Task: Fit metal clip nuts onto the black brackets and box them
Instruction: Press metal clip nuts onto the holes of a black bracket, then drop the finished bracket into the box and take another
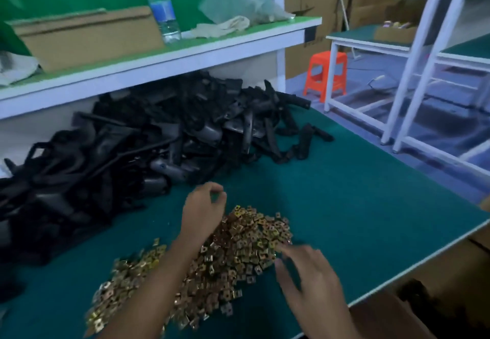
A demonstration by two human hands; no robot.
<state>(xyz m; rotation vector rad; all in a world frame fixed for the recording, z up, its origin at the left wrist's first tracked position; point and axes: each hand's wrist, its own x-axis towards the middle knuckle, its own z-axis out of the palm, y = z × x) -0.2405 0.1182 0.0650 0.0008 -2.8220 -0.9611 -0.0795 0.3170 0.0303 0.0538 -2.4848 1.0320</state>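
Note:
A heap of gold-coloured metal clip nuts (238, 243) lies on the green bench top (358, 206) in front of me. Behind it, under the shelf, a big pile of black brackets (148, 140) stretches from the left edge to the middle. My left hand (201, 208) hovers over the far side of the nut heap with its fingers curled; whether they pinch a nut I cannot tell. My right hand (310, 280) is blurred, fingers spread and straight, at the right edge of the nut heap. A cardboard box (392, 315) with dark parts inside stands below the bench edge at lower right.
A white-edged shelf (185, 52) above the brackets carries a flat cardboard box (87, 36), a water bottle (161, 4), a cloth and a plastic bag. To the right stand an orange stool (326, 73) and white bench frames (413, 73).

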